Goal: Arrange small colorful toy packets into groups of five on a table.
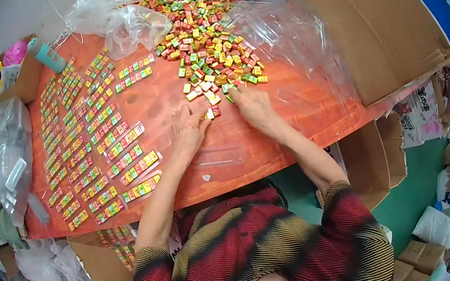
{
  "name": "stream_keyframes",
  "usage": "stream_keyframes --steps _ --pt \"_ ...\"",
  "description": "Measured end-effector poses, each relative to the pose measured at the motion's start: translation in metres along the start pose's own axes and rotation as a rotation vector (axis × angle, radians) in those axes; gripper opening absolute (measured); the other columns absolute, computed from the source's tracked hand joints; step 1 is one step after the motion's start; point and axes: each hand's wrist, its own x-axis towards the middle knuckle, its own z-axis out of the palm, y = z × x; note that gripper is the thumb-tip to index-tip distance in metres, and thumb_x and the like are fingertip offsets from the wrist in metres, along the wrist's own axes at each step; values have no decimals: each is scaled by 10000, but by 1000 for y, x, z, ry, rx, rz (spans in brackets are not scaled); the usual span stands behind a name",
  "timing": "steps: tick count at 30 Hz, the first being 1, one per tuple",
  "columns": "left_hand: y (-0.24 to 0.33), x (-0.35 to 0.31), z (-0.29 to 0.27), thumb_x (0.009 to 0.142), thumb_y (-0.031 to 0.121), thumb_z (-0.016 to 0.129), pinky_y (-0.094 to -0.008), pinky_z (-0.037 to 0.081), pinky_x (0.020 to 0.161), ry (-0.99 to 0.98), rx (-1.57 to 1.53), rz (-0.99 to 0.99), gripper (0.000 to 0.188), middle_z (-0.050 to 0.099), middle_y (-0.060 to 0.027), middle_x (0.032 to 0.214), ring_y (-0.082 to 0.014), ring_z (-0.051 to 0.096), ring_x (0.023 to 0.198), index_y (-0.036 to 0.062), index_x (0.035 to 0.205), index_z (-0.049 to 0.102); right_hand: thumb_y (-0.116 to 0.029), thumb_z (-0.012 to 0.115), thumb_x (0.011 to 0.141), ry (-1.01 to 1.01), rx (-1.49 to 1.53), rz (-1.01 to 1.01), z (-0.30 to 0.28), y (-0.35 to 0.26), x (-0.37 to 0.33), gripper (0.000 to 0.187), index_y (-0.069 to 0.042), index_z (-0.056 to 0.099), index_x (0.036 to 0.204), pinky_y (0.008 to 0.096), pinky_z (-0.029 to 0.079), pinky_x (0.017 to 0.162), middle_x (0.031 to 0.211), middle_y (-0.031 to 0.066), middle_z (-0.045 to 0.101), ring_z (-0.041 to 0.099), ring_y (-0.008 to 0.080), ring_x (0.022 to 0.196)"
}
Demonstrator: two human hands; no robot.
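Note:
My left hand (191, 127) is closed, its thumb and fingers pinching a couple of small red and yellow boxes (212, 112) set side by side. To its right, my right hand (252, 107) has its fingertips together on a small green box (229, 97) at the near edge of the pile. That pile (210, 44) is a loose heap of tiny boxes in red, yellow and green, spreading from the far edge to my fingers. In front of me lies a clear plastic tray (219, 157) flat on the orange-red tabletop (274, 159).
Filled rows of boxes (113, 134) cover the table's left side. A large cardboard box (370, 20) stands at the right beside crumpled clear film (284, 27). Far left are a teal bottle (47, 55) and a plastic bag (6, 155). An open carton (104, 269) sits below the left edge.

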Motion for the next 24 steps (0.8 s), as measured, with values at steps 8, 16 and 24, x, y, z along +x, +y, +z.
stream_keyframes --steps 8,16,24 --pt "-2 -8 -8 707 181 680 -380 424 604 -62 44 2 277 466 -94 782 -263 520 735 128 974 629 -83 532 770 -41 219 -45 5 -16 -6 186 -27 515 947 429 457 568 803 167 563 576 337 705" --pt "-2 -1 2 718 185 670 -388 423 613 -33 -1 31 274 461 -97 797 -268 524 752 127 982 624 -37 477 729 135 -48 -2 18 19 26 68 -4 499 785 417 468 562 777 174 532 567 315 707" --pt "-1 0 -2 720 177 664 -384 420 635 -50 -28 10 254 463 -99 800 -274 521 777 119 965 626 -107 499 808 -7 133 133 5 -13 -7 142 -25 524 921 434 466 588 818 180 541 565 357 732"
